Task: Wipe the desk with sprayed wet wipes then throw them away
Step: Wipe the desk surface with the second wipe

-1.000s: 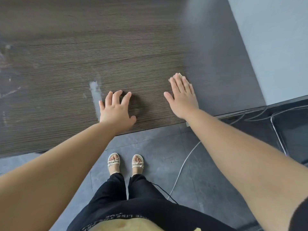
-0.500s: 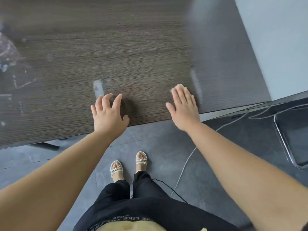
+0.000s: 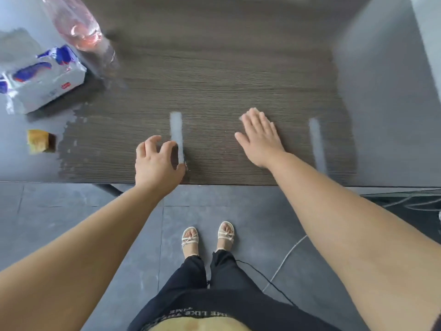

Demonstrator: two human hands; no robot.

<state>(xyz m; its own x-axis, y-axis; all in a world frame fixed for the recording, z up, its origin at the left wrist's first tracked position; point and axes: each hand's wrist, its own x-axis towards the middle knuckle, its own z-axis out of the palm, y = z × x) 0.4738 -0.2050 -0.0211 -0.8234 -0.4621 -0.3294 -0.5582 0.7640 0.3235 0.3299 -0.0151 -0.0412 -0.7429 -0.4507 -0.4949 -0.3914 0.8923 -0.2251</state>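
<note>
The right hand lies flat on the desk, fingers extended over a wet wipe peeking past the fingertips. The left hand hovers half-curled, empty.

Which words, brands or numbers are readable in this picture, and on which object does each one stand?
"ME LIKE THE ... TIME": partly readable, upside down in the view, on the waistband of the black trousers; the middle is unclear.
Small red label on the white and blue wipes pack: too blurred to read.
Pink spray bottle, yellow sponge, desk: no text visible.
</note>
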